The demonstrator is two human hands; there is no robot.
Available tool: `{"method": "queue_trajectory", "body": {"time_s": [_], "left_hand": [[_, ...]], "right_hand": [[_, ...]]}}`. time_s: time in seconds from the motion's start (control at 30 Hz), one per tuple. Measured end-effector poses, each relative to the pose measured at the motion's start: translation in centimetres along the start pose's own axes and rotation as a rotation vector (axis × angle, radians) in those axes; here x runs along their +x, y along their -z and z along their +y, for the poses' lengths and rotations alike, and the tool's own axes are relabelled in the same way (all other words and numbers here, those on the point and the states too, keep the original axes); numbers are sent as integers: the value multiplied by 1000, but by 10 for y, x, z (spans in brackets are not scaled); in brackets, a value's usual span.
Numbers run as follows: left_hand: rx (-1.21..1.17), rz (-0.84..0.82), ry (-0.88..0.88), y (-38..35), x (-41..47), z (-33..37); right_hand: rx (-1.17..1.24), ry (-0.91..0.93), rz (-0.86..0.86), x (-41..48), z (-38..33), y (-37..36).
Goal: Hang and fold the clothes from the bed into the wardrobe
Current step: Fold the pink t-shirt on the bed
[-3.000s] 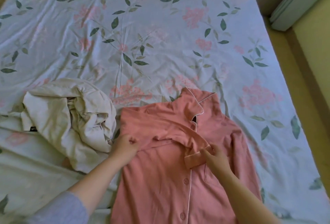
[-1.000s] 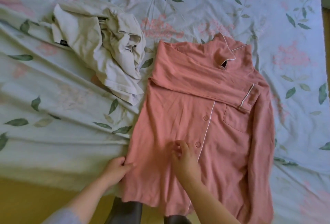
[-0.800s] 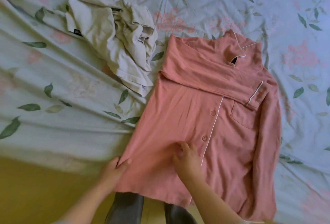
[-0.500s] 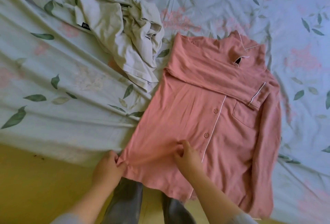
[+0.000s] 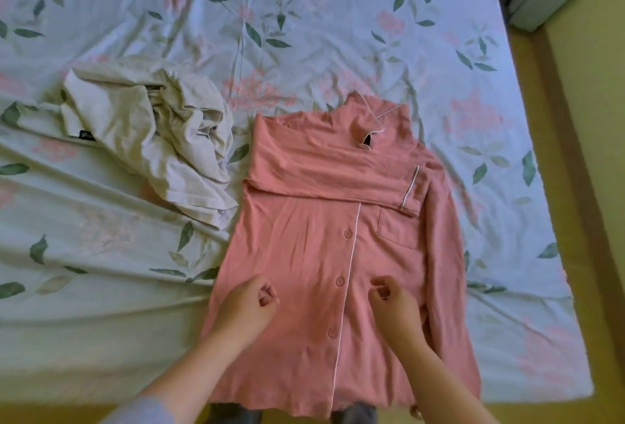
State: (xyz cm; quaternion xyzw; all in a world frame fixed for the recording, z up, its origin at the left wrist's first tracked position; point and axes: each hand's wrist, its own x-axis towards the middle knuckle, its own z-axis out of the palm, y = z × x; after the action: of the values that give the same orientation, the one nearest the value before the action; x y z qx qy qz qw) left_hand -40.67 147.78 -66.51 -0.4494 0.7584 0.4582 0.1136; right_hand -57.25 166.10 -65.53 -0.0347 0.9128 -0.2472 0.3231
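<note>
I am folding the pink button-front pyjama shirt, flat just beside the crumpled cream cloth garment; my left hand and right hand curl over its lower front, I cannot tell if gripping, and I think the hem must go up next.

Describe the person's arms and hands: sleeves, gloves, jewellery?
Both hands are bare: left hand and right hand show no gloves, rings or watch. The left forearm is uncovered up to a grey-blue sleeve at the bottom edge. No sleeve shows on the right forearm.
</note>
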Motion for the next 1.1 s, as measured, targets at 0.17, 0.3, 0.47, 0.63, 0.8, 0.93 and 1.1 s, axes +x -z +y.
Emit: {"method": "queue_trajectory", "body": {"time_s": [0.17, 0.3, 0.47, 0.63, 0.8, 0.93, 1.1], "left_hand": [[19, -88, -107, -45, 34, 77], [38, -102, -139, -92, 54, 128], [67, -69, -170, -145, 80, 177], [88, -95, -183, -186, 100, 218], [147, -130, -217, -212, 118, 248], [285, -208, -262, -222, 137, 267], [579, -252, -290, -226, 158, 281]], "right_hand": [[78, -10, 159, 47, 32, 60], [27, -60, 269, 88, 62, 101], [-6, -117, 168, 117, 99, 117], [121, -27, 32, 130, 123, 127], [330, -64, 171, 151, 153, 171], [377, 22, 328, 192, 158, 225], [230, 161, 381, 255, 144, 271]]}}
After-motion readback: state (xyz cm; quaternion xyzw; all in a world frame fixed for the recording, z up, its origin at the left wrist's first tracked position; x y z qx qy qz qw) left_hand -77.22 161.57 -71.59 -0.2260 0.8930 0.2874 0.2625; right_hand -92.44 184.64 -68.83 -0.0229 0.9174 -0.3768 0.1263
